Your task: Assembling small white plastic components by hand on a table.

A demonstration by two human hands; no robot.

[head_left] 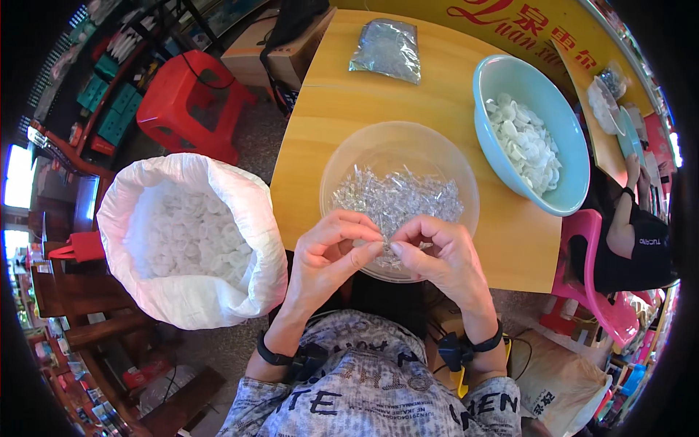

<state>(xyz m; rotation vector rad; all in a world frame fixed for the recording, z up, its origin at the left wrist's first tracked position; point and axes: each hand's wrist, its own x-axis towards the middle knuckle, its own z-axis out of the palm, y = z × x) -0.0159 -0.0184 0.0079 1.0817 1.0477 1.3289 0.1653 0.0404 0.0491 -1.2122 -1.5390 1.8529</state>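
Over the near side of a round translucent tub (336, 156), my left hand (331, 247) and my right hand (444, 255) meet with fingertips almost touching. Both hands are closed in a pinch between thumb and forefinger; whatever they hold is too small to make out. Many small, transparent, stick-like plastic pieces (400, 193) fill the tub's bottom. To the right on the table, a light blue basin (571, 153) holds a heap of white, flat, rounded pieces (520, 142). At my left, an open white sack (189, 309) with a rolled rim contains many whitish translucent pieces (196, 237).
The wooden table (309, 116) bears a silvery plastic packet (386, 51) at its far side. A red stool (186, 98) stands beyond the sack. On the right, a pink chair (601, 298) is beside another person (626, 240) at a second table (582, 91).
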